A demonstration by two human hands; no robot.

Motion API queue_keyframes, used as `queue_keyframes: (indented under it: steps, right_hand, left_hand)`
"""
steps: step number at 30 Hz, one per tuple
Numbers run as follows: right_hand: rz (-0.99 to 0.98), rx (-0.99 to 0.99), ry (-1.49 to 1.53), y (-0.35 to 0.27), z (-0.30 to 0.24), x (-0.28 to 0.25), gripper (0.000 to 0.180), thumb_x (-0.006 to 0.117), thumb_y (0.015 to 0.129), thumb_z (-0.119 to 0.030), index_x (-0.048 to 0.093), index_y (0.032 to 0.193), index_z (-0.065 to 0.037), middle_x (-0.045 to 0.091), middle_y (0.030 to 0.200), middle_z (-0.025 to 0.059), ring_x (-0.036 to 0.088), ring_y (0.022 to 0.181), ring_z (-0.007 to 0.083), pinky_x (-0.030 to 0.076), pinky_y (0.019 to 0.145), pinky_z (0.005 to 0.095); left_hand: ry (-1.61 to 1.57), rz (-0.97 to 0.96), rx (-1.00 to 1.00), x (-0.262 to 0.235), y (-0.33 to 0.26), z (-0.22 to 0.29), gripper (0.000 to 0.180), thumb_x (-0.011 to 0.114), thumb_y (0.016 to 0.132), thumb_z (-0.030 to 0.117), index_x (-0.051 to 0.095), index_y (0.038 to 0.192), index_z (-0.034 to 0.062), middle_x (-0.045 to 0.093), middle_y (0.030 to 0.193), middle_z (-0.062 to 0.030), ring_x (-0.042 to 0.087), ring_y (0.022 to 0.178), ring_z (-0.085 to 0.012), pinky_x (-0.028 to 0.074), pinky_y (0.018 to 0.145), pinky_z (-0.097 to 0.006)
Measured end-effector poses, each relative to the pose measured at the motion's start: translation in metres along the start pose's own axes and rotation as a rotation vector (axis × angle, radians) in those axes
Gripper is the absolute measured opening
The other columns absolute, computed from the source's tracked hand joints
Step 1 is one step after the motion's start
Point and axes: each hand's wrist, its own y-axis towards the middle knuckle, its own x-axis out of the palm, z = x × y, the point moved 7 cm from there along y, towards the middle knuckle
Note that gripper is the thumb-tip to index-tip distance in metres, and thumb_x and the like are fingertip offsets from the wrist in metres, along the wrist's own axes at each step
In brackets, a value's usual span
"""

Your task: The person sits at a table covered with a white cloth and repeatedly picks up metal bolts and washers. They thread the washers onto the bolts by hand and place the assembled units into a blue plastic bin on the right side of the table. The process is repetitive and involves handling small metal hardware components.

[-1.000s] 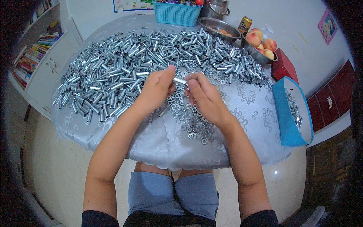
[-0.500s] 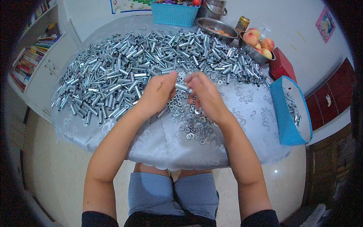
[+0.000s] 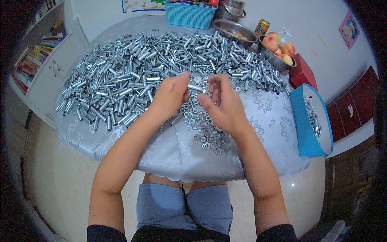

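My left hand (image 3: 171, 94) is closed on a shiny metal tube (image 3: 195, 87), pinched near its left end so that it points to the right. My right hand (image 3: 223, 103) is open just beyond the tube's free end, thumb and curled fingers apart, with nothing visible between them. Under and between both hands lie loose metal washers and nuts (image 3: 207, 146) in a spread patch. A broad heap of short metal tubes (image 3: 125, 74) covers the far and left parts of the table.
A silvery patterned cloth (image 3: 161, 155) covers the table. At the right edge stands a blue fabric bin (image 3: 303, 121) with metal parts inside. Along the back are a turquoise basket (image 3: 189, 15), a steel bowl (image 3: 225, 27), a can (image 3: 262, 27), a bowl of peaches (image 3: 278, 60) and a red box (image 3: 303, 72).
My right hand has opened, its thumb swinging away from its fingers and off the tube's end. My left hand still holds the tube. The whole view has shifted slightly.
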Motion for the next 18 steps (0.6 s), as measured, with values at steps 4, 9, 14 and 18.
queue_keyframes:
  steps: [4,9,14,18]
  right_hand:
    - [-0.062,-0.35,-0.292,-0.002,-0.027,-0.001,0.025,0.06,0.079,-0.023,0.053,0.088,-0.001,0.054,0.076,0.0111,0.055,0.066,0.0255,0.044,0.061,0.0336]
    - [-0.155,-0.209,-0.23,0.0,-0.011,0.008,0.023,0.05,0.086,-0.025,0.053,0.085,-0.002,0.053,0.069,0.0082,0.053,0.064,0.0223,0.043,0.058,0.0326]
    - [-0.499,0.685,0.887,-0.018,0.043,0.042,0.036,0.038,0.092,-0.036,0.047,0.073,-0.006,0.037,0.054,-0.0025,0.036,0.045,0.008,0.027,0.042,0.0221]
    - [-0.307,0.48,0.544,-0.008,0.029,0.03,0.034,0.04,0.091,-0.033,0.047,0.074,-0.004,0.038,0.053,-0.001,0.036,0.045,0.0088,0.028,0.042,0.023]
  left_hand:
    - [-0.226,-0.115,-0.187,0.002,-0.002,-0.004,0.046,0.038,0.09,0.039,0.043,0.057,0.0084,0.038,0.049,0.0006,0.035,0.042,-0.01,0.029,0.042,-0.026]
    - [-0.139,-0.118,-0.259,0.003,-0.006,-0.008,0.045,0.038,0.091,0.036,0.044,0.057,0.0066,0.039,0.049,-0.0006,0.036,0.042,-0.0117,0.03,0.043,-0.028]
    - [0.401,0.007,0.408,0.003,-0.012,0.033,0.043,0.036,0.092,0.03,0.049,0.067,-0.0033,0.045,0.05,-0.01,0.045,0.045,-0.0165,0.035,0.044,-0.033]
    - [0.349,0.035,0.397,-0.001,-0.013,0.03,0.045,0.036,0.092,0.032,0.05,0.065,-0.0026,0.047,0.051,-0.0091,0.044,0.046,-0.0155,0.035,0.045,-0.031]
